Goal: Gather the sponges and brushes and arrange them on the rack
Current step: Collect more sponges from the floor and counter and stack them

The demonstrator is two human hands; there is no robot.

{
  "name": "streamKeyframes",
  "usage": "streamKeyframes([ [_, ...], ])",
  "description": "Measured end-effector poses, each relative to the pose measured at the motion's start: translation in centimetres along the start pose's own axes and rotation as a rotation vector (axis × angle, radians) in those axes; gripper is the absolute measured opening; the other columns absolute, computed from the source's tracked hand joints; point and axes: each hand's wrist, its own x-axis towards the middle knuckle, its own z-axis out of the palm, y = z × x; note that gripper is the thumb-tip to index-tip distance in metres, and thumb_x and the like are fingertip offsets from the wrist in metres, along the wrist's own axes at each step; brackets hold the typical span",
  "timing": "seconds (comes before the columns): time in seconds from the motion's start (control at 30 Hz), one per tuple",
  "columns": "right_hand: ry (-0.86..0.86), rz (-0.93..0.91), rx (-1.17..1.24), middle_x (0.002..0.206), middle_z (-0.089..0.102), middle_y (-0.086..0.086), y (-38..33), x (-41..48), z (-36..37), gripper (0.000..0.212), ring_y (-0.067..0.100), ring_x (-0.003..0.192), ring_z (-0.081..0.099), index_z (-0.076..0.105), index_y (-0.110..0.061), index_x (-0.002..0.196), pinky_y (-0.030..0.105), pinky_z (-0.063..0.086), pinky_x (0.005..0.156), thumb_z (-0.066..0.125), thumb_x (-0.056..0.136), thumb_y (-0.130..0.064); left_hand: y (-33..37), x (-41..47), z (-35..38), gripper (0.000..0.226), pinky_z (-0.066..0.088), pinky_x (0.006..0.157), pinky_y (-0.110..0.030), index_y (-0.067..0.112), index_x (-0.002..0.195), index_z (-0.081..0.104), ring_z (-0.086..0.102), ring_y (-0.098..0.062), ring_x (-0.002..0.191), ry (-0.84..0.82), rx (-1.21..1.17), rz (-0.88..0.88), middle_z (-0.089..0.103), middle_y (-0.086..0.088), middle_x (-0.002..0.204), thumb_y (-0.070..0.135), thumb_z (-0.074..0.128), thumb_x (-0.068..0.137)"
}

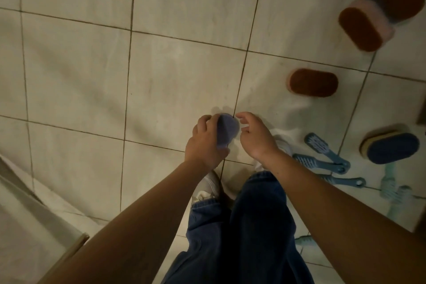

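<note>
Gripping blue sponge in left hand fingers.

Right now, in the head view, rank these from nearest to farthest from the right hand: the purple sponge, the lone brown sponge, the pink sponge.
1. The purple sponge, held in the left hand, just beside the right hand.
2. The lone brown sponge, lying ahead and to the right.
3. The pink sponge, at the far upper right.

Blue-grey sponge gripped in the left hand; brown-topped sponges and blue brushes lie scattered on the tiles
</note>
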Motion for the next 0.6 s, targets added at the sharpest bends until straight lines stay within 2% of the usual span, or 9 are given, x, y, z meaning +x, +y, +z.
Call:
streamKeyframes([
  [0.1,0.001,-0.018,0.027,0.131,0.054,0.001,0.6,1.0,0.5,0.037,0.020,0.116,0.054,0.049,-0.016,0.135,0.032,0.046,0.095,0.045,0.098,-0.012,-0.4,0.7,1.6,0.100,0.050,0.092,-0.035,0.024,0.149,0.016,0.038,-0.025,0.128,0.057,0.101,0.025,0.026,-0.002,0.147,0.038,0.077,0.071],
  [0.2,0.000,-0.036,0.051,0.118,0.061,-0.003,1.2,1.8,0.9,0.032,0.014,0.103,0.056,0.056,-0.018,0.129,0.025,0.044,0.085,0.045,0.099,-0.016,0.0,1.2,2.4,0.097,0.052,0.087,-0.034,0.022,0.149,0.017,0.042,-0.025,0.124,0.098,0.127,0.038,0.029,-0.004,0.144,0.037,0.076,0.074],
  [0.37,0.000,-0.018,0.157,0.122,0.065,-0.001,1.7,2.2,0.5,0.034,0.017,0.112,0.059,0.060,-0.019,0.128,0.024,0.045,0.089,0.048,0.097,-0.013,1.0,1.6,1.9,0.096,0.049,0.079,-0.030,0.024,0.150,0.013,0.045,-0.024,0.120,0.084,0.004,-0.005,0.033,-0.004,0.139,0.036,0.073,0.077],
  [0.5,0.043,0.026,0.314,0.130,0.061,0.001,1.4,1.5,-1.8,0.039,0.016,0.121,0.054,0.056,-0.015,0.133,0.029,0.045,0.100,0.050,0.096,-0.007,2.7,1.8,1.3,0.107,0.049,0.093,-0.036,0.026,0.153,0.006,0.042,-0.023,0.126,0.019,-0.084,0.023,0.032,-0.001,0.144,0.041,0.076,0.074],
  [0.6,0.088,0.030,0.417,0.124,0.063,0.003,1.3,1.1,-4.2,0.037,0.018,0.117,0.057,0.058,-0.012,0.130,0.033,0.047,0.102,0.052,0.094,-0.007,5.2,2.4,1.0,0.105,0.047,0.099,-0.041,0.026,0.152,0.010,0.041,-0.022,0.128,0.051,-0.118,0.034,0.034,-0.001,0.145,0.041,0.078,0.072],
])
